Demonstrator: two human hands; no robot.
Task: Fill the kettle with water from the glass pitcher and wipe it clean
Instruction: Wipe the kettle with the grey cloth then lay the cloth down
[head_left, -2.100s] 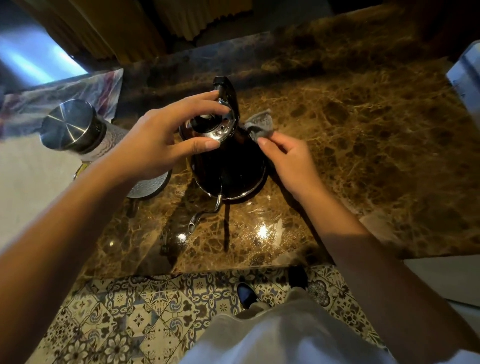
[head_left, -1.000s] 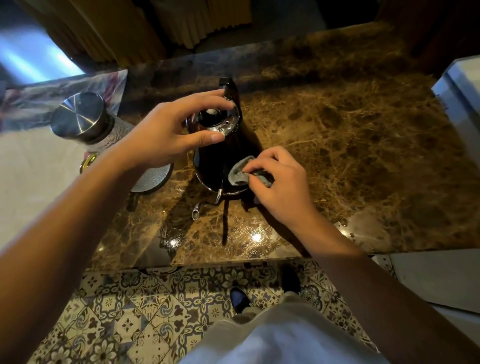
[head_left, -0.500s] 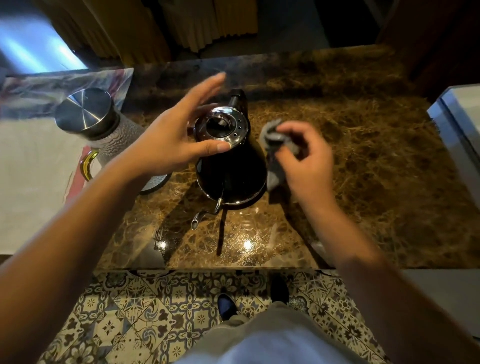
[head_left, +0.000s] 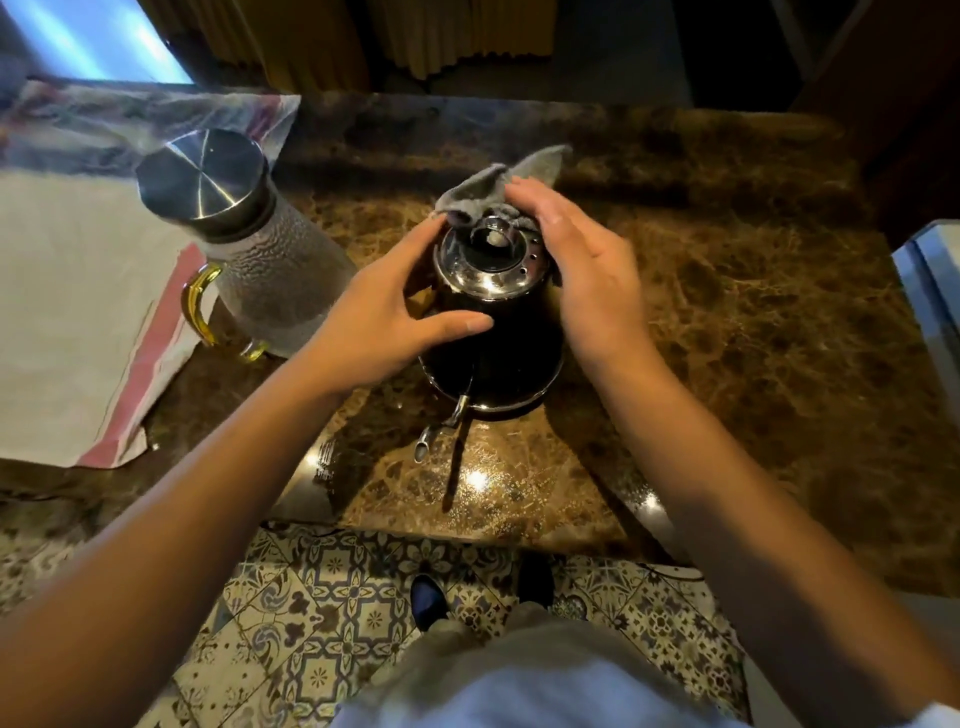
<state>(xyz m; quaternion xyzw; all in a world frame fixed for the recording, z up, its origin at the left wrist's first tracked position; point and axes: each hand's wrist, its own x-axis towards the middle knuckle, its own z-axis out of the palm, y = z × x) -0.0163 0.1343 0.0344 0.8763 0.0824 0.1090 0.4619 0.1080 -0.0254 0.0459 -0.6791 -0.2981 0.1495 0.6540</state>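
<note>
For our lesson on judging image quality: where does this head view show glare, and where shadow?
Head view: bright glare spots on the polished marble counter near the kettle spout; a highlight on the pitcher lid; the kettle's shadow falls toward the viewer; the background is dim.
</note>
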